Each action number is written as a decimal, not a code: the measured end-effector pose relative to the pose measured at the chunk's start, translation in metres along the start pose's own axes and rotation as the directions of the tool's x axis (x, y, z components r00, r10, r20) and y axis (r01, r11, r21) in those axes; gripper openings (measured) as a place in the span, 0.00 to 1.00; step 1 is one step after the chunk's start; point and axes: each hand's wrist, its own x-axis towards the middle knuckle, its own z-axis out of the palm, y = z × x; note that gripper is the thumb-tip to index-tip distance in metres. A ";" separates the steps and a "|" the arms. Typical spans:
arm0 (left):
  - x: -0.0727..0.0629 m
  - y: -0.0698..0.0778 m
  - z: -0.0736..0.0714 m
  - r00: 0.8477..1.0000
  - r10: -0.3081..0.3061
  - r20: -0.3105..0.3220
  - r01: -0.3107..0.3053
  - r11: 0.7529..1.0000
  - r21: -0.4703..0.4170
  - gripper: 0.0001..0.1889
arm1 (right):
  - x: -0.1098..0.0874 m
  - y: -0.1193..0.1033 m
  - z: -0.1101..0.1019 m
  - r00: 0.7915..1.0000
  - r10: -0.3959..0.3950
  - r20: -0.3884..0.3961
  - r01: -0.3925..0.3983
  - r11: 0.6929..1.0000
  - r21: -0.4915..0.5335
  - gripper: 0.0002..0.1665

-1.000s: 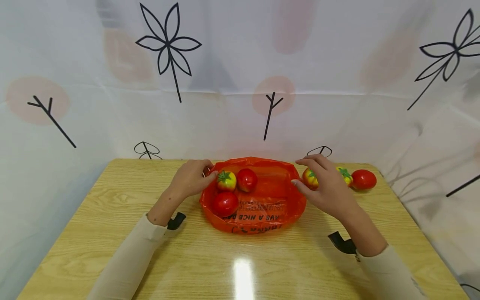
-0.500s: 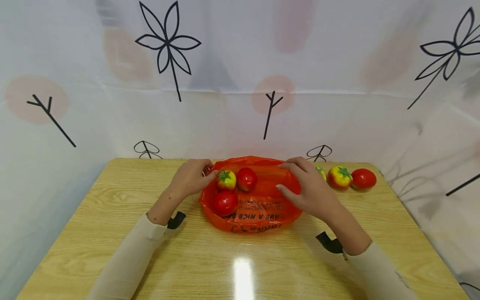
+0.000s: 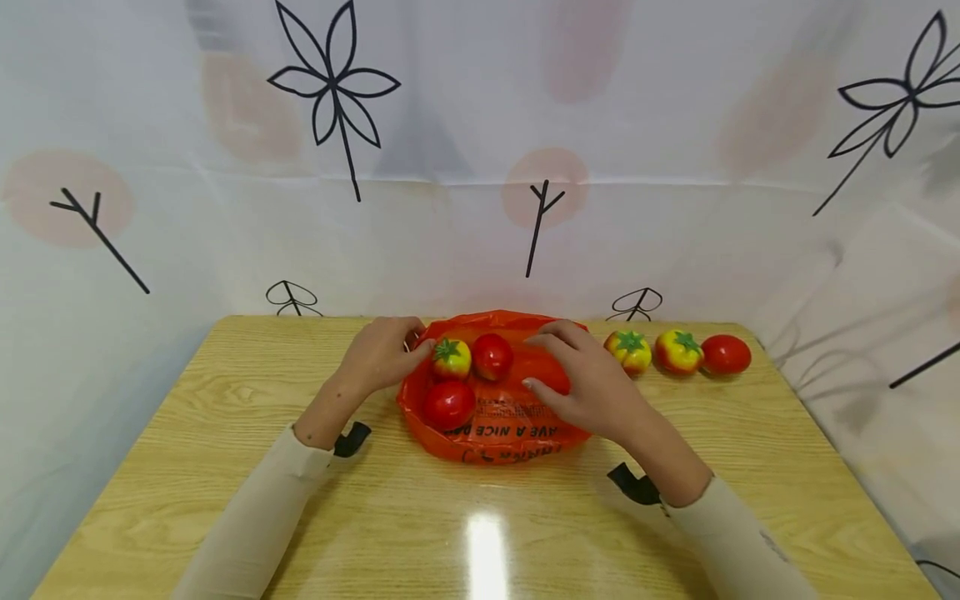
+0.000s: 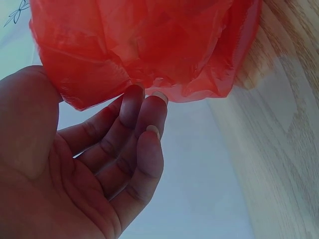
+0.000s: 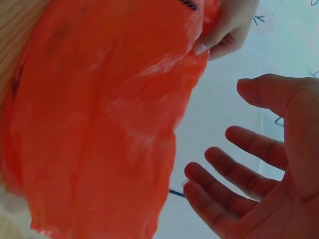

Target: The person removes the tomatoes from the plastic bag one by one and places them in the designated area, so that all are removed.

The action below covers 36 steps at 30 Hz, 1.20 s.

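A red plastic bag [image 3: 517,446] with black lettering stands open-mouthed on the table. Inside its left part are a yellow-and-red tomato with a green leafy top [image 3: 452,358] and two plain red tomatoes, one at the back [image 3: 492,357] and one in front [image 3: 450,404]. They look like toy ones. My left hand [image 3: 384,354] pinches the bag's left rim; in the right wrist view its thumb presses the rim. Above the right side of the bag hovers my right hand [image 3: 592,379], fingers spread and loosely bent, with nothing in it. The right wrist view shows that palm [image 5: 264,194] apart from the plastic.
Right of the bag, a row holds two yellow-and-red leafy-topped tomatoes, the nearer [image 3: 628,352] and the middle one [image 3: 679,352], then a plain red one [image 3: 725,355]. The wooden table [image 3: 390,533] ends at a patterned cloth backdrop [image 3: 450,233].
My right hand has moved left, from in front of the tomato row to over the bag's right side, uncovering the row. The left hand keeps its place at the rim.
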 end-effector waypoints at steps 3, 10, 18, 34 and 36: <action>0.000 0.001 0.000 1.000 0.001 0.000 -0.001 1.000 0.002 0.14 | 0.002 -0.004 0.003 1.000 -0.021 -0.002 0.021 1.000 0.010 0.26; 0.000 0.000 0.001 1.000 0.006 0.003 -0.006 1.000 -0.001 0.13 | 0.008 -0.015 0.007 0.998 -0.057 0.009 0.057 0.998 0.026 0.27; -0.001 -0.001 0.001 1.000 -0.003 -0.002 0.003 1.000 -0.002 0.14 | 0.014 -0.024 0.017 0.994 -0.102 0.026 0.101 0.994 0.041 0.26; 0.001 0.001 0.000 1.000 -0.001 0.000 0.001 1.000 0.016 0.15 | 0.021 -0.035 0.035 0.985 -0.146 0.088 0.142 0.989 0.046 0.25; 0.001 0.001 0.000 1.000 0.001 0.000 -0.001 1.000 0.017 0.15 | 0.022 -0.036 0.038 0.985 -0.139 0.103 0.135 0.990 0.044 0.26</action>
